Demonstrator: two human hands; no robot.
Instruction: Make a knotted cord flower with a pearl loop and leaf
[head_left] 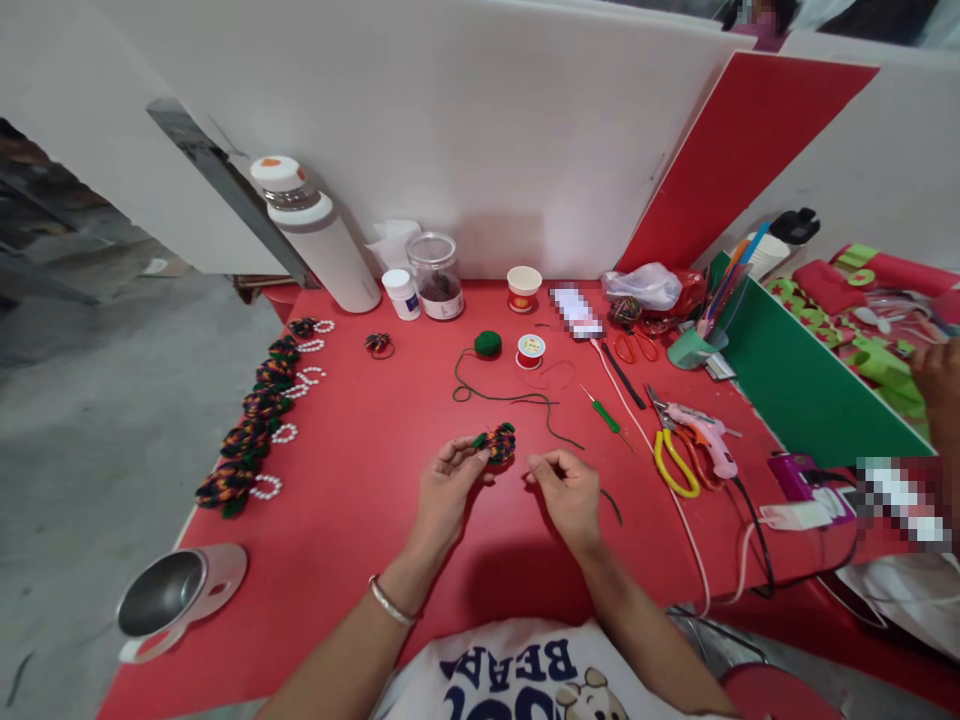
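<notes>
My left hand (448,492) pinches a small crocheted piece (501,443) of dark multicolour yarn with green ends, just above the red table. To its right, my right hand (570,495) is closed with thumb and forefinger together; whatever it may hold is too fine to see. Beyond both hands lie a green yarn ball (488,344) with its loose strand, a spool of red thread (531,350) and a green-handled crochet hook (606,416). A short green yarn piece (612,506) rests beside my right hand.
Several crocheted pieces with bead loops (250,437) line the left edge, near a steel mug (217,580). A white thermos (330,250) stands behind. Yellow-handled pliers (676,465), a glue gun (705,435) and cables lie right. Another person's hand (941,390) shows at far right.
</notes>
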